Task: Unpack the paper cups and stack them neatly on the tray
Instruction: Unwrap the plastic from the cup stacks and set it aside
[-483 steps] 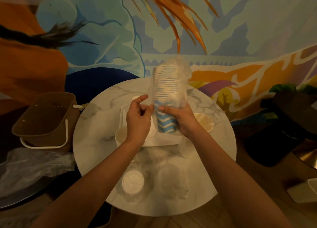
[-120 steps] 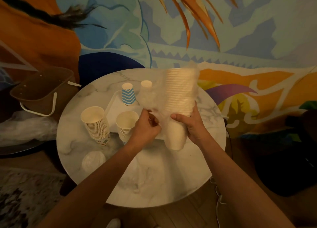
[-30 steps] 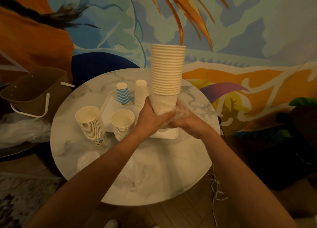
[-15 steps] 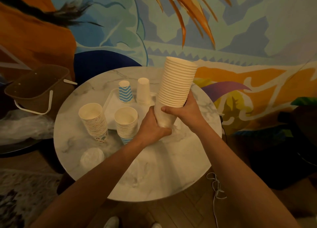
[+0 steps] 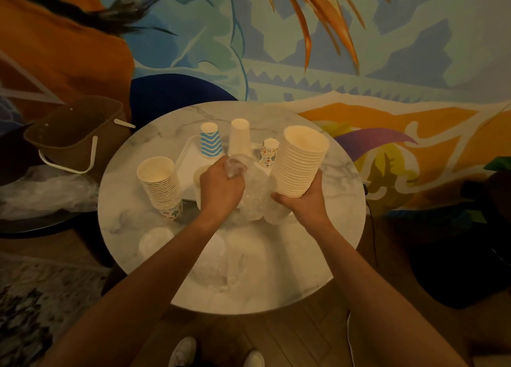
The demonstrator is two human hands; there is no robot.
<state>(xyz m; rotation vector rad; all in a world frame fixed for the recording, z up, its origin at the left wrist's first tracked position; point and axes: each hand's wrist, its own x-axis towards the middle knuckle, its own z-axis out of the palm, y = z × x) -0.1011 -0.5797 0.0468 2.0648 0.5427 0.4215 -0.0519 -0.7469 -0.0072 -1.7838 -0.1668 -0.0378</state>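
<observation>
My right hand (image 5: 305,202) grips the base of a tall stack of plain cream cups (image 5: 301,160), mouth up, tilted right above the table. My left hand (image 5: 221,185) is closed on the clear plastic wrapper (image 5: 253,189), which hangs crumpled between both hands. On the white tray (image 5: 188,159) stand three upside-down cups: a blue zigzag cup (image 5: 210,140), a plain white cup (image 5: 240,137) and a small patterned cup (image 5: 269,153). A second stack of cups (image 5: 161,185) stands mouth up on the table, left of the tray. My left hand hides another stack.
The round marble table (image 5: 276,270) also carries clear wrappers (image 5: 215,267) near its front and a round lid-like piece (image 5: 156,242) at front left. A brown basket (image 5: 74,134) with a white handle sits to the left, above more plastic (image 5: 47,192). My shoes (image 5: 218,353) show below.
The plastic wrapper has come off the cream stack and is now bunched in my left hand. My right hand has moved the stack to the right. A small patterned cup on the tray is now uncovered.
</observation>
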